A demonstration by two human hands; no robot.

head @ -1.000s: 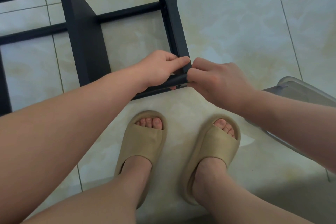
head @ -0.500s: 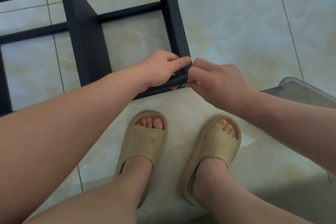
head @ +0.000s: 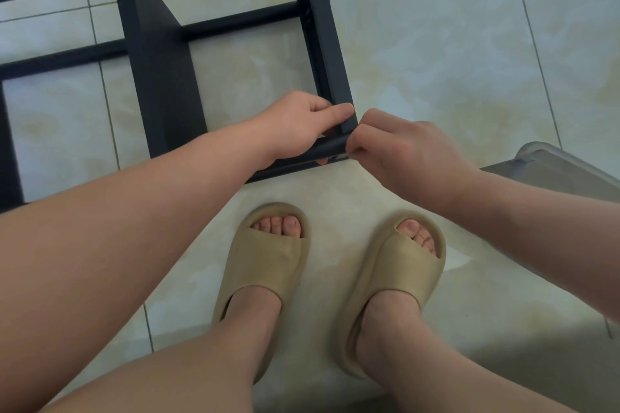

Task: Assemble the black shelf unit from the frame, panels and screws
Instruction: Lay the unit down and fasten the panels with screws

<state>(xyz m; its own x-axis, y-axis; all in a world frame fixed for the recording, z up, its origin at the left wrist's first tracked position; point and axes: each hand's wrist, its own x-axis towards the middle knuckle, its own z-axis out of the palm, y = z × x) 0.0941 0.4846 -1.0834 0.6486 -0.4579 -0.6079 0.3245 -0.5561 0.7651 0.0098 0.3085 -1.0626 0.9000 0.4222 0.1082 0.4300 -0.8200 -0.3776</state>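
Observation:
The black shelf frame [head: 322,43] lies on the tiled floor in front of my feet, with one black panel [head: 161,77] fitted upright across it. My left hand [head: 302,124] grips the frame's near bar just left of the near right corner, fingers over the top and thumb underneath. My right hand [head: 402,151] meets that corner from the right, its curled fingertips pinching the end of the bar at the joint. Anything small between those fingertips is hidden. No loose screw or tool shows.
A grey translucent plastic bin [head: 563,171] stands on the floor at the right, behind my right forearm. My feet in tan slide sandals [head: 268,265] stand just short of the frame. Pale tiled floor [head: 453,43] spreads to the frame's right.

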